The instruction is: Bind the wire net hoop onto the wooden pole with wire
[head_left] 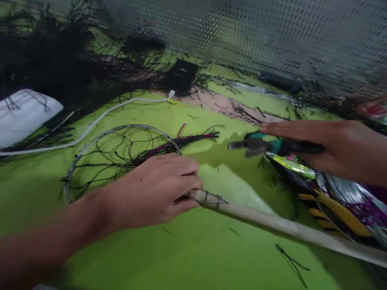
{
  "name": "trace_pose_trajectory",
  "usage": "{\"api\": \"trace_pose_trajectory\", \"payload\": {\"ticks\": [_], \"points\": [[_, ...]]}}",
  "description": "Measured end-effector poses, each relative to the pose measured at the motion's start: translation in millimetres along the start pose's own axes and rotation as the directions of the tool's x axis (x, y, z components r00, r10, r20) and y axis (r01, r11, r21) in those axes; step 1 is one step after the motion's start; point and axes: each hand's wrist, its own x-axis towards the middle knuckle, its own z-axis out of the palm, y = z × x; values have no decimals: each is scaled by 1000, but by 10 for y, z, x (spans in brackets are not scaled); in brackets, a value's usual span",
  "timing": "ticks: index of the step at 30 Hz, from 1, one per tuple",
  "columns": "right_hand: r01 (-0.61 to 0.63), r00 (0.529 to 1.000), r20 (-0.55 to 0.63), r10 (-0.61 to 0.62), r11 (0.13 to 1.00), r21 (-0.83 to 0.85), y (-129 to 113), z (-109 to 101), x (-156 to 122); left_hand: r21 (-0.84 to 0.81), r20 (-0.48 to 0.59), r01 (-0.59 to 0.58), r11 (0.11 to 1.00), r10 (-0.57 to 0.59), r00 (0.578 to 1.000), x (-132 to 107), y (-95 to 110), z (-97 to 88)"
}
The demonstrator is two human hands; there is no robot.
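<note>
My left hand (163, 185) is closed round the end of a pale wooden pole (281, 225), where it meets a wire hoop (90, 143). Dark wire binds the pole just beyond my fingers. Black netting (121, 163) hangs across the hoop and gathers into a bundle of loose strands with a magenta cord (181, 129). To the right, my right hand (335, 145) grips green and black pliers (266, 144), held above the cloth with the jaws pointing left. The pliers are slightly blurred and apart from the pole.
A black flat box (180, 75) lies at the back beside a white cable (121, 105). Black netting scraps (39, 60) heap at the far left, near a white bundle (27, 114). A perforated metal panel (256, 36) stands behind. Yellow-handled tool (341, 209) and shiny wrappings lie at right.
</note>
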Motion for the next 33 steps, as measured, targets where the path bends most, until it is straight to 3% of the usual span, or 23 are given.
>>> {"api": "trace_pose_trajectory", "payload": {"ticks": [3,5,9,11,15,20,26,30,33], "points": [[15,999,43,-16,1000,6,54,51,58,31,0,-6,1000,6,1000,-24,-7,11],[15,999,44,-19,996,90,-64,-1,95,44,-2,-13,999,13,1000,-36,-11,19],[49,996,-91,-22,951,307,-638,-182,110,59,4,-12,998,12,1000,-37,-1,14],[113,991,6,-130,883,456,-952,-207,124,65,23,-1,998,0,1000,-31,9,0],[144,987,-18,-160,827,544,-1283,-124,201,48,56,13,999,-16,998,-32,24,-27],[66,992,58,-115,838,542,-1307,-50,278,52,89,26,998,-31,996,-34,62,-52],[165,976,13,-218,777,608,-1284,-17,272,51,90,56,997,-61,994,-11,80,-61],[312,946,-110,-306,761,568,-1351,-16,247,43,88,39,998,-43,995,-18,56,-55],[177,984,-136,-114,693,699,-1299,-87,289,37,84,37,999,-40,996,-23,46,-41]]}}
